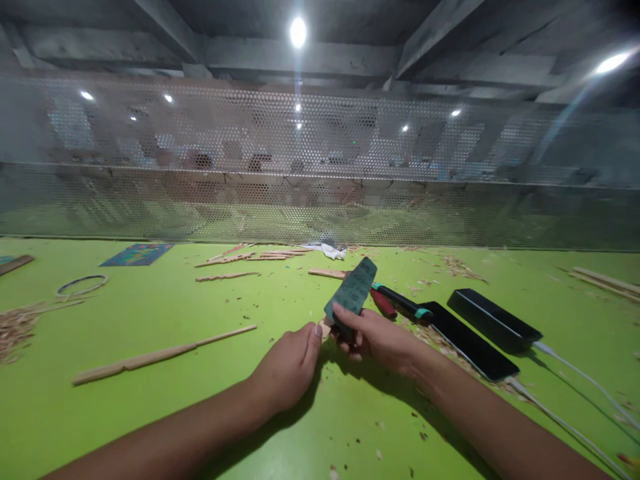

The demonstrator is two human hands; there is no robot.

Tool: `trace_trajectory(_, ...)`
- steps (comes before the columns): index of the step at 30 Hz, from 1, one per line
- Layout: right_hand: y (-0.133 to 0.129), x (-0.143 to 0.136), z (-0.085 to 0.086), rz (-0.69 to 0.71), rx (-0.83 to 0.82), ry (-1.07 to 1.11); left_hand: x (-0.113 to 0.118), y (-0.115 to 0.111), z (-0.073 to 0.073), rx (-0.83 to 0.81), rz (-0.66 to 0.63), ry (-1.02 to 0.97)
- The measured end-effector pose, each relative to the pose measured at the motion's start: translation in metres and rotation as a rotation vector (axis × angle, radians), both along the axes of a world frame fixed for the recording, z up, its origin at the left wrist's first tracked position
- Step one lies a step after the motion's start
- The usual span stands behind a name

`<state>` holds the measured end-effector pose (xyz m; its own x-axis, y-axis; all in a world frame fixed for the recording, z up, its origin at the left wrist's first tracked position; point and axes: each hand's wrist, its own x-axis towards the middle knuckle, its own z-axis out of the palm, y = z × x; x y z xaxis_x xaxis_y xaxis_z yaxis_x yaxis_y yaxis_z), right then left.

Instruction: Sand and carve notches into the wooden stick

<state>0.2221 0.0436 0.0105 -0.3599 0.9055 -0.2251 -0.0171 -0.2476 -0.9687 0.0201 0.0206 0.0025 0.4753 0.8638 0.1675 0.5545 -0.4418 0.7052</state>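
Observation:
My left hand (290,363) is closed around a small light wooden piece (325,328), whose end shows between my two hands. My right hand (373,337) grips a folded sheet of dark green sandpaper (354,290), thumb on its face, and the sheet's lower end meets the wooden piece. The fingers beneath the sheet are partly hidden. Left of my hands, a long carved wooden stick (160,355) lies on the green table (200,413).
Beyond my right hand lie a black-handled tool (403,301), a red object (383,304), a phone (467,340) and a black box (493,320) with white cables. Carved sticks (227,275), a ring (81,286) and wood shavings (17,330) lie around. A perforated screen (320,200) stands behind.

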Motion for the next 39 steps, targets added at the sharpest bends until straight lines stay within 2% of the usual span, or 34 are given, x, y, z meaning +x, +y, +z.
trace_trajectory(6, -0.0014, -0.0027, 0.0019, -0.018, -0.064, 0.03, -0.0004, 0.0, 0.001, 0.0, -0.007, 0.001)
trace_trajectory(18, 0.0012, 0.0013, -0.0016, -0.017, 0.0, -0.076, 0.0, -0.0001, -0.0012, 0.015, -0.013, 0.042)
trace_trajectory(39, -0.0053, -0.0083, -0.0036, -0.063, 0.052, -0.073, 0.0006, -0.0006, 0.0003, -0.012, -0.047, 0.039)
